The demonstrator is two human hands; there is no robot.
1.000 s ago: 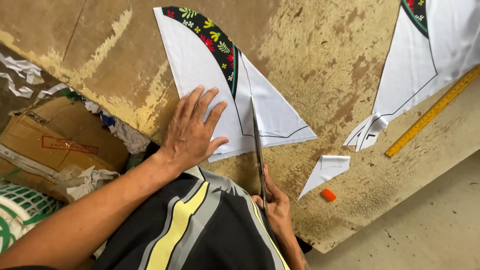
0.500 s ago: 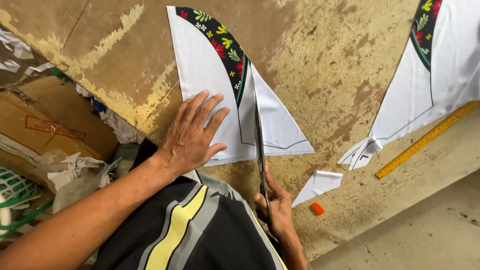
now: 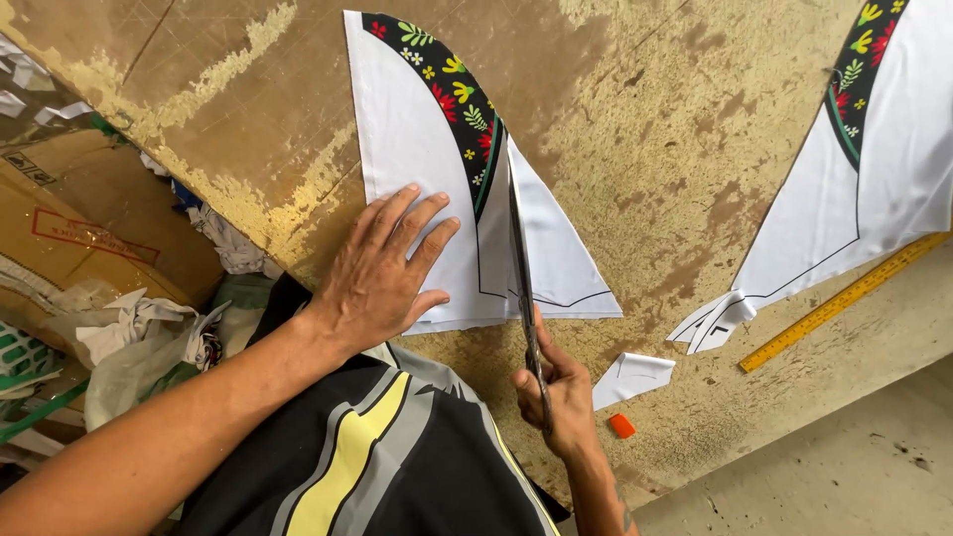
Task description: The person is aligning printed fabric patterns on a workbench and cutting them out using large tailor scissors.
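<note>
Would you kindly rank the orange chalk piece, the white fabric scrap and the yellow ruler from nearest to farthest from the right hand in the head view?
From the right hand:
1. Orange chalk piece, just to its right on the table.
2. White fabric scrap, a little farther, right and slightly above.
3. Yellow ruler, far right near the table's edge.

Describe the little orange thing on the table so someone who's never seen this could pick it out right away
Start at the worn wooden table and find the right hand working the scissors near its front edge. Just right of that hand, below a small white fabric scrap, lies the orange piece. It is the only small, solid orange thing there; everything nearby is white cloth.
</note>
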